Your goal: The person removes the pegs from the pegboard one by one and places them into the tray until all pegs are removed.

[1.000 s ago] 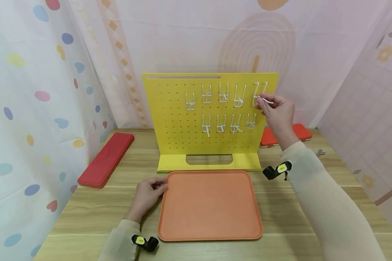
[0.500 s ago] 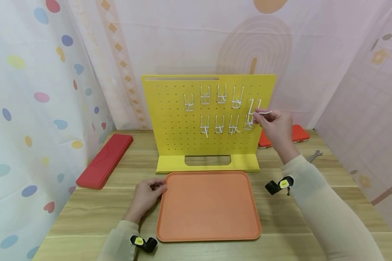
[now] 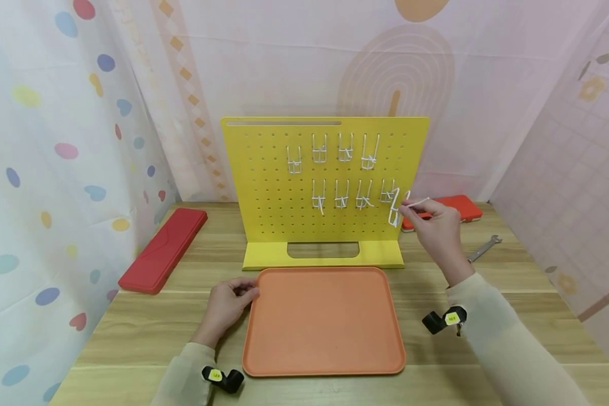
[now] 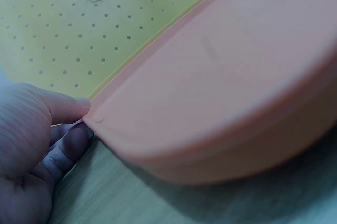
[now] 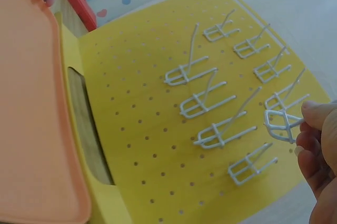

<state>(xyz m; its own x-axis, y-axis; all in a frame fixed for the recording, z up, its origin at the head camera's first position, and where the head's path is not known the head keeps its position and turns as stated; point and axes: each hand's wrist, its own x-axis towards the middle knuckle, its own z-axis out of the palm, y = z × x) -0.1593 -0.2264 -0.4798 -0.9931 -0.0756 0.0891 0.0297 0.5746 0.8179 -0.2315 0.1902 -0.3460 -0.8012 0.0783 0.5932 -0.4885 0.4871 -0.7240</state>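
My right hand (image 3: 438, 231) pinches a white wire pegboard hook (image 3: 394, 213) between thumb and fingers, in front of the lower right of a yellow pegboard (image 3: 274, 217). In the right wrist view the held hook (image 5: 283, 125) stands off the board, its looped end towards the camera. Several similar hooks (image 3: 341, 194) hang in two rows on the board. My left hand (image 3: 225, 307) grips the far left corner of an orange tray (image 3: 325, 321). The left wrist view has thumb and fingers (image 4: 68, 148) on either side of the tray's rim.
A long red case (image 3: 163, 251) lies on the wooden table at the left. Behind my right hand is an orange-red case (image 3: 462, 207), and a wrench (image 3: 484, 248) lies near my right wrist. Patterned curtains (image 3: 284, 56) enclose the back and sides.
My right hand has moved down from the board's upper right corner with the hook, drawing it away from the board. My left hand stays on the tray.
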